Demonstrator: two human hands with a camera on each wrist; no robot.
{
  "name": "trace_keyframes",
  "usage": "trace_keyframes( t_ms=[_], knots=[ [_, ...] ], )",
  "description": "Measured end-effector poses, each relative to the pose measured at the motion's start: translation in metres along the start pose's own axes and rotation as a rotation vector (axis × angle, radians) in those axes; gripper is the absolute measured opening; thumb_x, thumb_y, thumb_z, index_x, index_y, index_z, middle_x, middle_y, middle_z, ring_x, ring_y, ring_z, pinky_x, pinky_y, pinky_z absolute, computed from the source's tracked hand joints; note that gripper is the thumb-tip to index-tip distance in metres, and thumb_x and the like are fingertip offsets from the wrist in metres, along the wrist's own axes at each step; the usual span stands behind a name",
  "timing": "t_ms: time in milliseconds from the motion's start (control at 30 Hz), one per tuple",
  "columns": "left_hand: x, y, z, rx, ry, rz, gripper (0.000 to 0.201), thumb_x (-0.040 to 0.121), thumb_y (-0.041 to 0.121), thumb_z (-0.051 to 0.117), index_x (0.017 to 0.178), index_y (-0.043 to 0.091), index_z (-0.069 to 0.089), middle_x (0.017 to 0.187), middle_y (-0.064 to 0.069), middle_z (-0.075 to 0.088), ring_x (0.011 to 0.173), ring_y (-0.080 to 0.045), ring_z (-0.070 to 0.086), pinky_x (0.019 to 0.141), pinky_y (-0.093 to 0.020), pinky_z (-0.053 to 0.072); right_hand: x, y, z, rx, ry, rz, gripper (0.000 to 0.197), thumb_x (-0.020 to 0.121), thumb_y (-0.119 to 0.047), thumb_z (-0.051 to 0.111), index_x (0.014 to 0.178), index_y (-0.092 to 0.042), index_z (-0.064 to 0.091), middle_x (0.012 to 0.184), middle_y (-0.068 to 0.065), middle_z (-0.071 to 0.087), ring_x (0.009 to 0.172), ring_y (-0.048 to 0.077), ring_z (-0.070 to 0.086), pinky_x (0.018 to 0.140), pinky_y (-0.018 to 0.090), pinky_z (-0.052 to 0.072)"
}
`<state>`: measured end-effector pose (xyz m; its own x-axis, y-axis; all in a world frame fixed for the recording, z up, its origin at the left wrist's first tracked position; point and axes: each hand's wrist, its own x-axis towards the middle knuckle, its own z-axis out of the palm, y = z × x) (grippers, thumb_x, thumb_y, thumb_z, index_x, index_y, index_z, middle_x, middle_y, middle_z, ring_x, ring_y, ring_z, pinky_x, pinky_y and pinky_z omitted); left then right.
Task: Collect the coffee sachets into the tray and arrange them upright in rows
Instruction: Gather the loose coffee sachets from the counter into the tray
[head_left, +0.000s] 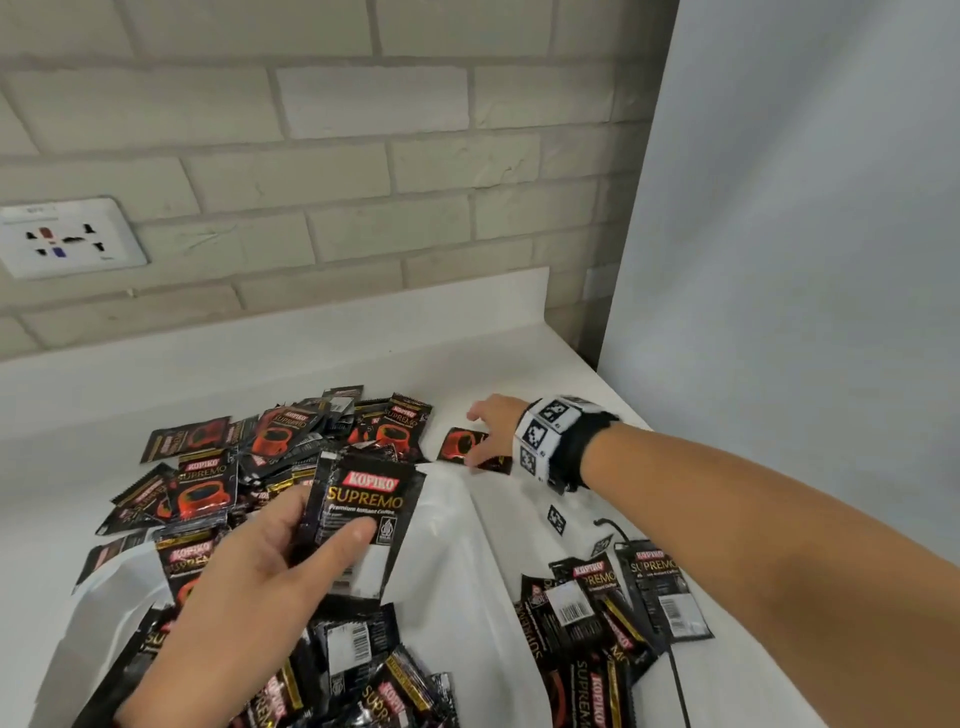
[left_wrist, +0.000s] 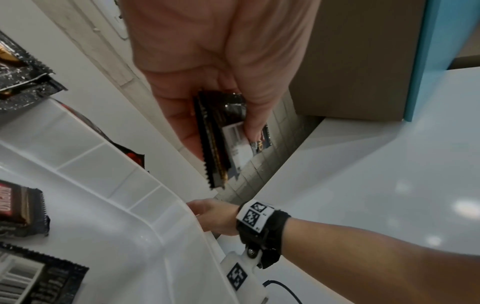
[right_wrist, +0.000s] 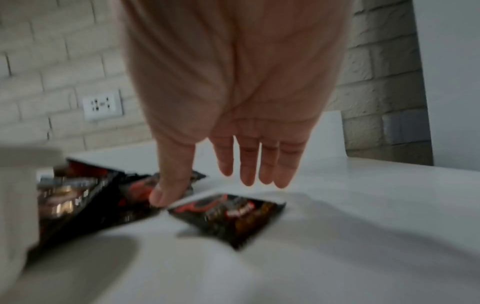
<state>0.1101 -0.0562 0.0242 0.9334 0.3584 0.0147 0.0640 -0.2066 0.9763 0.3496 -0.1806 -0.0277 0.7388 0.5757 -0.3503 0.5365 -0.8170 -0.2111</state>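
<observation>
My left hand (head_left: 327, 525) pinches a small stack of black Kopiko coffee sachets (head_left: 363, 519) between thumb and fingers, above the white tray (head_left: 457, 525); the left wrist view shows the same stack (left_wrist: 215, 164) edge-on over the tray rim (left_wrist: 124, 185). Several sachets lie jumbled inside the tray (head_left: 363, 670). A loose pile of sachets (head_left: 270, 447) sits on the counter behind the tray. My right hand (head_left: 488, 431) reaches over a single sachet (head_left: 460, 444) lying flat right of the pile. In the right wrist view its fingers (right_wrist: 249, 176) are straight and spread just above that sachet (right_wrist: 228, 218).
More sachets (head_left: 613, 603) lie on the counter right of the tray, with a black cable (head_left: 675, 675) among them. A brick wall with a socket (head_left: 67, 239) stands behind. A tall grey panel (head_left: 779, 208) closes the right side.
</observation>
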Motion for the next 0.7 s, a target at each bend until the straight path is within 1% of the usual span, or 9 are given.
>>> trace_keyframes(
  t_ms=[167,200,300,367,467,500,567,600,700],
  knots=[
    [-0.002,-0.008,-0.004,-0.053,0.022,0.024,0.053,0.040,0.070,0.073,0.084,0.041,0.067,0.081,0.008,0.073,0.075,-0.014,0.069,0.069,-0.030,0.047,0.014,0.002,0.022,-0.130,0.011,-0.020,0.061,0.070,-0.039,0.076,0.117,-0.007,0.054,0.113,0.014,0.056,0.099,0.031,0.059,0.087,0.040,0.050],
    [-0.003,-0.008,-0.004,-0.073,0.027,0.022,0.050,0.042,0.064,0.076,0.084,0.039,0.066,0.080,0.007,0.073,0.074,-0.014,0.069,0.069,-0.031,0.047,0.013,0.004,0.022,-0.101,-0.004,-0.018,0.058,0.068,-0.039,0.077,0.112,-0.007,0.055,0.108,0.013,0.060,0.096,0.031,0.061,0.084,0.039,0.052],
    [-0.002,-0.012,-0.002,-0.118,0.056,0.014,0.028,0.066,0.014,0.075,0.088,0.024,0.059,0.073,0.011,0.072,0.065,-0.004,0.066,0.072,-0.031,0.046,0.005,0.015,0.017,0.012,-0.005,-0.026,0.047,0.075,-0.033,0.072,0.109,-0.005,0.054,0.106,0.013,0.062,0.097,0.030,0.060,0.083,0.034,0.049],
    [-0.003,-0.018,-0.005,-0.143,0.089,0.050,0.036,0.060,0.021,0.080,0.087,0.030,0.058,0.074,0.007,0.072,0.061,0.002,0.065,0.071,-0.030,0.053,-0.011,0.023,0.007,0.150,0.052,-0.022,0.037,0.086,-0.028,0.062,0.113,-0.004,0.054,0.111,0.015,0.060,0.102,0.029,0.058,0.081,0.029,0.042],
    [-0.007,-0.026,-0.010,-0.180,0.136,0.111,0.044,0.043,0.044,0.089,0.077,0.047,0.061,0.081,0.001,0.072,0.063,0.006,0.064,0.057,-0.008,0.051,-0.057,0.044,-0.010,0.366,0.086,0.003,0.031,0.091,-0.025,0.056,0.116,-0.006,0.056,0.109,0.012,0.062,0.094,0.020,0.057,0.072,0.023,0.040],
    [-0.007,-0.029,-0.013,-0.155,0.129,0.138,0.039,0.050,0.036,0.088,0.073,0.053,0.062,0.079,0.003,0.072,0.064,0.008,0.064,0.057,-0.005,0.049,-0.076,0.052,-0.013,0.379,0.041,0.015,0.029,0.091,-0.025,0.056,0.115,-0.008,0.057,0.106,0.010,0.063,0.089,0.017,0.057,0.069,0.019,0.041],
    [-0.005,-0.037,-0.019,-0.078,0.101,0.175,0.058,0.066,0.003,0.076,0.071,0.059,0.062,0.076,0.009,0.072,0.067,0.007,0.064,0.060,-0.005,0.049,-0.113,0.066,-0.009,0.319,-0.114,0.046,0.027,0.091,-0.028,0.055,0.112,-0.012,0.059,0.104,0.007,0.064,0.088,0.015,0.058,0.070,0.012,0.041],
    [-0.006,-0.039,-0.021,-0.075,0.071,0.181,0.057,0.064,0.005,0.077,0.073,0.059,0.062,0.076,0.015,0.072,0.071,0.005,0.065,0.061,-0.010,0.052,-0.128,0.073,-0.002,0.280,-0.183,0.071,0.026,0.090,-0.030,0.057,0.111,-0.013,0.059,0.105,0.005,0.063,0.091,0.016,0.060,0.075,0.016,0.044],
    [-0.011,-0.036,-0.019,-0.086,0.004,0.154,0.054,0.030,0.065,0.084,0.079,0.060,0.060,0.081,0.021,0.071,0.075,0.005,0.066,0.062,-0.020,0.054,-0.158,0.084,0.031,0.109,-0.226,0.111,0.037,0.084,-0.036,0.063,0.111,-0.011,0.059,0.128,0.000,0.041,0.118,0.018,0.042,0.098,0.027,0.036]
  ],
)
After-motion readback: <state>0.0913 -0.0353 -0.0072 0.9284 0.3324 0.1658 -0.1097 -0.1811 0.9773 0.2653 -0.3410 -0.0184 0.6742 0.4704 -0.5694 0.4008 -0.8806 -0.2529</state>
